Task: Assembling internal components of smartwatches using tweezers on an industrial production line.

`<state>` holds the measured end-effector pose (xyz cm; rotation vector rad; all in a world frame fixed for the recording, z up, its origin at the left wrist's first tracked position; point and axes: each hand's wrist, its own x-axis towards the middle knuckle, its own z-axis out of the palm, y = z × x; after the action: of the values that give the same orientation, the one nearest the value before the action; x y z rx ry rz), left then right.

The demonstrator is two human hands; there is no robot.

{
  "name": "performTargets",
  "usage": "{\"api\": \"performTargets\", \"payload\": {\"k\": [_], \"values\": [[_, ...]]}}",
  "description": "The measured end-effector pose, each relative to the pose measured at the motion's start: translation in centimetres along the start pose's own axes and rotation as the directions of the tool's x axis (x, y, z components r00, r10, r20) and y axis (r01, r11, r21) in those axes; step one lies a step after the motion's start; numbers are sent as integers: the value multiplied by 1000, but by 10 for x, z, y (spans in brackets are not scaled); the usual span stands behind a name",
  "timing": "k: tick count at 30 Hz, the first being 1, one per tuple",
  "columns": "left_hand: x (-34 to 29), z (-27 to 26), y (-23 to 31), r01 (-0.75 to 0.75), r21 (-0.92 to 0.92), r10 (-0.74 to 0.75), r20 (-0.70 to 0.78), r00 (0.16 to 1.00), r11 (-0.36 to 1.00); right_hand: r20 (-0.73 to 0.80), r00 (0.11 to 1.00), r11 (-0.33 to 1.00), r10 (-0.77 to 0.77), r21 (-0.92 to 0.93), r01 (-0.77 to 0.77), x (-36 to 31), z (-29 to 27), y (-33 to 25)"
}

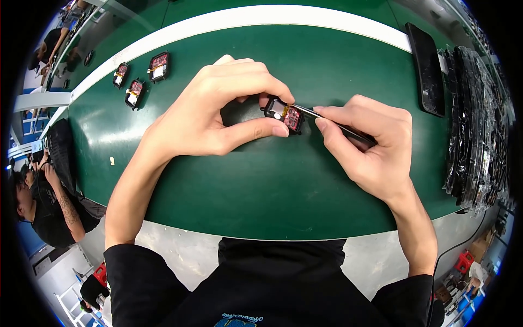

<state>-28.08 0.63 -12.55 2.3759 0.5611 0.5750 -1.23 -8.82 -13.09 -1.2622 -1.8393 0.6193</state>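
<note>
Between the thumb and fingers of my left hand (218, 103) is a small black device housing (282, 115), its inside facing up. A red circuit board, a silvery block and a bit of yellow-orange flex strip show in it. My right hand (370, 136) is closed around dark tweezers (346, 129), gripped like a pen. Their thin tip reaches the upper edge of the housing beside the yellow strip; whether it pinches anything is too small to tell. Three similar open housings lie at the far left: one (159, 67), another (134, 94) and a third (120, 75).
A green table (245, 191) carries everything. At the right lie a black flat tray-like object (425, 71) and a tall stack of plastic-wrapped black parts (473, 128). A white bar (261, 15) runs along the far side. Another person (49, 201) sits at the left.
</note>
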Motion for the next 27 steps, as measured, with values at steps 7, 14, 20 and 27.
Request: {"api": "performTargets", "payload": {"k": [7, 14, 20, 27], "values": [[2, 1, 0, 3, -38, -3, -9, 1000, 999, -24, 992, 991, -127, -34, 126, -3, 3, 2], [1, 4, 2, -4, 34, 5, -24, 1000, 999, -13, 1000, 1000, -24, -14, 24, 1, -11, -1], [-1, 4, 2, -28, 83, 30, -21, 999, 996, 74, 993, 993, 95, 67, -100, 1, -4, -12], [0, -2, 11, 69, -47, -67, 30, 997, 997, 78, 993, 965, -84, -241, 100, 1, 9, -10]]}}
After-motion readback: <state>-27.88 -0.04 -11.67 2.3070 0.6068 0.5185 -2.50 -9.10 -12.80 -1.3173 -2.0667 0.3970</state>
